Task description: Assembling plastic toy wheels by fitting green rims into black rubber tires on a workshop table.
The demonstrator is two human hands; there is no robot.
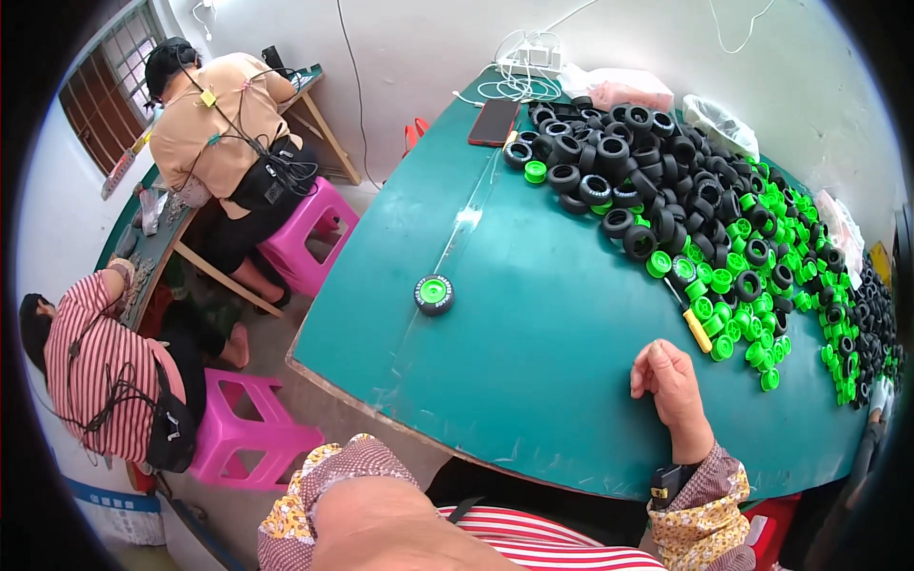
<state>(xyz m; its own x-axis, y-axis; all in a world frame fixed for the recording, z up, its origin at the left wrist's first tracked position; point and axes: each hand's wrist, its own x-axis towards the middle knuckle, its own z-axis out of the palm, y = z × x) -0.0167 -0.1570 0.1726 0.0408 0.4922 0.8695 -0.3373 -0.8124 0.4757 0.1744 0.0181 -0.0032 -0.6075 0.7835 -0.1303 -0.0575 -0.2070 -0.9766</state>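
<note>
My right hand (671, 381) hovers over or rests on the green table at the lower right, its fingers curled in loosely and nothing showing between them. Just beyond it lies a screwdriver (696, 327) with a yellow handle, beside the green wheel rims (752, 328). My left hand (409, 528) and wrist loom large at the bottom edge, out of a patterned sleeve; the fingers are hidden. Off to the left on the table sits one wheel (434, 292), a black tyre fitted around a green rim. Both hands are apart from it.
A large heap of black tyres (657, 162) mixed with green rims covers the table's far right. A phone (494, 123), white cables (524, 84) and plastic bags stand behind. Two people on pink stools (309, 238) work at a bench on the left. A gloved hand (881, 398) shows at far right.
</note>
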